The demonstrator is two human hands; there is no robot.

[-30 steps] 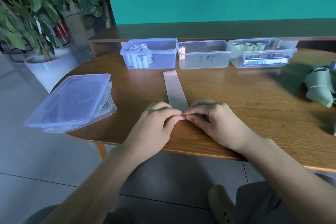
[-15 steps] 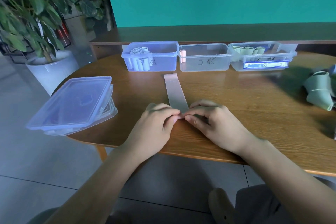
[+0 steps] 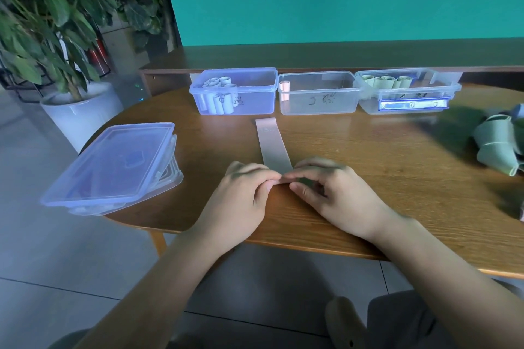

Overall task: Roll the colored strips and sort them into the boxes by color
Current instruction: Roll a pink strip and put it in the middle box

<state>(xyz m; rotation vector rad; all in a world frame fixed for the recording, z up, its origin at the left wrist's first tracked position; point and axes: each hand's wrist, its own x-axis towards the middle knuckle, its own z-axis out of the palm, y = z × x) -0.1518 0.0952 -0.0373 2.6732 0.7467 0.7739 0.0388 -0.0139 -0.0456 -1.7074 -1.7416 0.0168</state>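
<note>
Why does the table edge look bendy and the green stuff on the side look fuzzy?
Head view: the wide-angle lens bows the round wooden table rim; the pale green strips near the frame's right edge smear, while the pink paper strip at centre stays sharp.

Handwritten dark marks stand on the fronts of the blue box, the clear box and the right box — all too blurred to read; faint print on the pink strip likewise.

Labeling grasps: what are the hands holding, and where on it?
Both the left hand and right hand pinch the pink strip at its near end.
</note>
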